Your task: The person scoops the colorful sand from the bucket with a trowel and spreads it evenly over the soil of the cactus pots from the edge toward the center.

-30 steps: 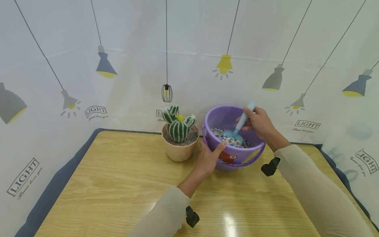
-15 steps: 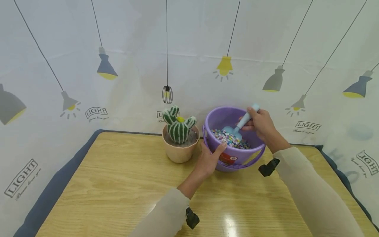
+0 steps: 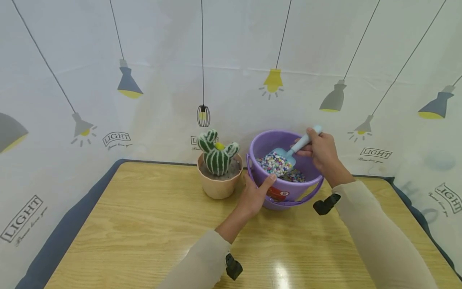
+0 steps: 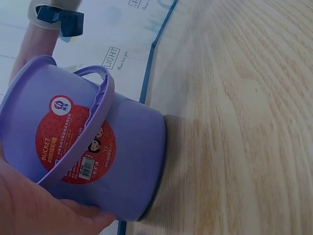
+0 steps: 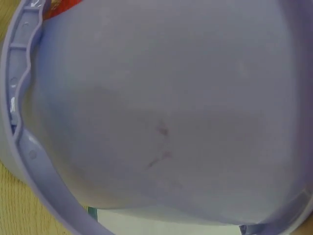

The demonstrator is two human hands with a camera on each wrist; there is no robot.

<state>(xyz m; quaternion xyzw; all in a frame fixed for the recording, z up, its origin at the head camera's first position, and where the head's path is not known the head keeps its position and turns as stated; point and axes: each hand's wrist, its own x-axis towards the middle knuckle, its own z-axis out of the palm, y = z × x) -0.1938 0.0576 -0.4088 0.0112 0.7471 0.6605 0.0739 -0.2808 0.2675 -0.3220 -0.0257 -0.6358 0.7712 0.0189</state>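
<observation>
A light-blue scoop (image 3: 303, 142) is in my right hand (image 3: 323, 151), gripped by its handle over the bucket's right side. Small multicoloured beads (image 3: 273, 162) heap on its blade, inside the purple bucket (image 3: 260, 140). More beads lie at the bucket's bottom right. My left hand (image 3: 252, 196) holds the bucket's near left side, thumb up at the rim and fingers round the wall. In the left wrist view, the left hand's fingers (image 4: 83, 215) lie along the bucket wall, near its red label (image 4: 76, 139). The right wrist view shows mostly the bucket's outer wall (image 5: 171, 98).
A toy cactus (image 3: 217, 160) in a peach pot (image 3: 218, 186) stands just left of the bucket. Both stand at the back of the wooden table (image 3: 144, 224), close to a white cloth backdrop (image 3: 162, 80). The bucket's handle (image 3: 310, 196) hangs down in front.
My right hand has shifted slightly to the right and tilted the scoop's handle lower. The blade has risen out of the beads, carrying a heap. The left hand and bucket stay in place.
</observation>
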